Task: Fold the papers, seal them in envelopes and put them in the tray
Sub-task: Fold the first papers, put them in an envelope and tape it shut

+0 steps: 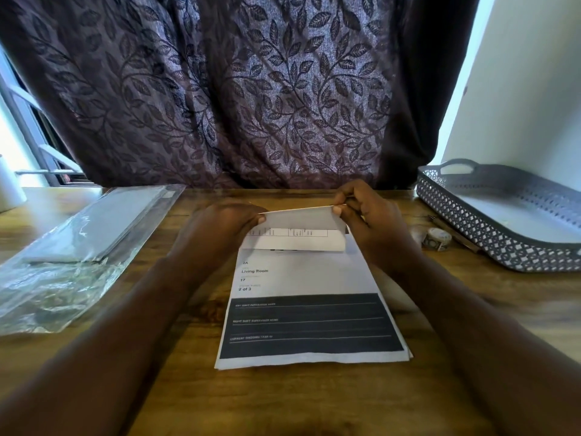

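While I monitored, left hand (220,229) and right hand (372,221) each pinched one folded-over corner of one paper (301,275); one tray (468,226) lay apart.

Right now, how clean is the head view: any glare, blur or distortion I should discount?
Head view: daylight blows out both side edges; the plastic pack throws glare; the wide lens bows the tray; forearms low in frame are soft; on the paper large print reads, small print blurs.
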`<action>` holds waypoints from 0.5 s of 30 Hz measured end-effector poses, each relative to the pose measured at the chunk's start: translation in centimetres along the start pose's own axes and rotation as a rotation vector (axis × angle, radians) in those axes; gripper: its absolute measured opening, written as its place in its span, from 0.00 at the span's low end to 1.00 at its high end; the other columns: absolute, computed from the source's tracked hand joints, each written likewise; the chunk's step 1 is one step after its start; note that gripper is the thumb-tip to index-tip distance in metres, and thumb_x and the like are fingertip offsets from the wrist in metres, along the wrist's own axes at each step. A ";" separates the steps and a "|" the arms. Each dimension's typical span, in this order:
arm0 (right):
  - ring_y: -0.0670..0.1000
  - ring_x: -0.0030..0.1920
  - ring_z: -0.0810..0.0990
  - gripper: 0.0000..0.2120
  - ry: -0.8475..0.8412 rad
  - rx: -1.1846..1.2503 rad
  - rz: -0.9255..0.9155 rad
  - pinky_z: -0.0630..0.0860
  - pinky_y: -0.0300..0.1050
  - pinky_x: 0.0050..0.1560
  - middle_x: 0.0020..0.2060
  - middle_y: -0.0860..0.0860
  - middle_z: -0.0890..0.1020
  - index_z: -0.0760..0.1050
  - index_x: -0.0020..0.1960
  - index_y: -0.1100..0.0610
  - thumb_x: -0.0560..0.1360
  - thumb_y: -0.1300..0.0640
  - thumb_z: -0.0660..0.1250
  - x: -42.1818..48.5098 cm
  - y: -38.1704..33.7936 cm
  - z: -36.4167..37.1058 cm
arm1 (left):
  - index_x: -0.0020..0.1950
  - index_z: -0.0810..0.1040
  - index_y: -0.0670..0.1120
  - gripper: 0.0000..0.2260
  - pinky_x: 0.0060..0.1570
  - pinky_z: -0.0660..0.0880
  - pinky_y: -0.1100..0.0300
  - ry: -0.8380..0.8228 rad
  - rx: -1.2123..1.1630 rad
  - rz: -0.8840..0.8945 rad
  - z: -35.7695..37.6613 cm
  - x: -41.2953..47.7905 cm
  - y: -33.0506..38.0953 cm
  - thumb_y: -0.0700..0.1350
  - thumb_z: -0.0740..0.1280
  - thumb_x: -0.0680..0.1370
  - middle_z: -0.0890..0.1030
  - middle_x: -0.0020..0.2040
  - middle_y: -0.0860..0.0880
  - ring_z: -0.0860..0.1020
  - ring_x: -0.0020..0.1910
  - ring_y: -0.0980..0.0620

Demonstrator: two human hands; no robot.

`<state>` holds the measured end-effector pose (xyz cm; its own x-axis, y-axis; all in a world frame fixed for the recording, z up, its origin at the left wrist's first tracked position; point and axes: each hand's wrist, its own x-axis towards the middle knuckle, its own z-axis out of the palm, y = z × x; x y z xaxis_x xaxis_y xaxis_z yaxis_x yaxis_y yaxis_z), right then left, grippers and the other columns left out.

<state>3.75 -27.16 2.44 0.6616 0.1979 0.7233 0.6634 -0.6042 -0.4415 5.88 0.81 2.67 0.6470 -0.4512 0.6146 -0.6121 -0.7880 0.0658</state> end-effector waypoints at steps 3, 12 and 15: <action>0.46 0.37 0.77 0.09 0.020 0.000 0.015 0.69 0.33 0.31 0.36 0.46 0.78 0.69 0.49 0.42 0.80 0.56 0.64 -0.1 0.4 -0.4 | 0.54 0.83 0.49 0.20 0.47 0.78 0.49 -0.003 -0.039 -0.052 0.3 0.0 -0.7 0.57 0.55 0.81 0.85 0.51 0.49 0.81 0.49 0.48; 0.42 0.38 0.77 0.06 0.081 0.035 0.143 0.73 0.32 0.35 0.37 0.45 0.79 0.72 0.48 0.51 0.80 0.60 0.66 -0.4 1.6 -1.2 | 0.49 0.84 0.44 0.09 0.43 0.78 0.47 0.105 -0.329 -0.196 0.5 -0.9 -1.9 0.45 0.66 0.82 0.85 0.43 0.49 0.81 0.42 0.50; 0.47 0.40 0.78 0.07 0.090 0.048 0.161 0.73 0.36 0.36 0.39 0.49 0.80 0.71 0.48 0.49 0.80 0.59 0.66 -0.4 1.6 -1.1 | 0.50 0.85 0.46 0.06 0.46 0.79 0.53 0.133 -0.450 -0.250 0.2 -0.7 -1.4 0.41 0.68 0.80 0.86 0.45 0.51 0.83 0.44 0.53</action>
<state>4.16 -29.10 2.01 0.7281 0.0299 0.6848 0.5685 -0.5845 -0.5789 6.41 2.12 1.99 0.7529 -0.1926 0.6293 -0.6001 -0.5936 0.5362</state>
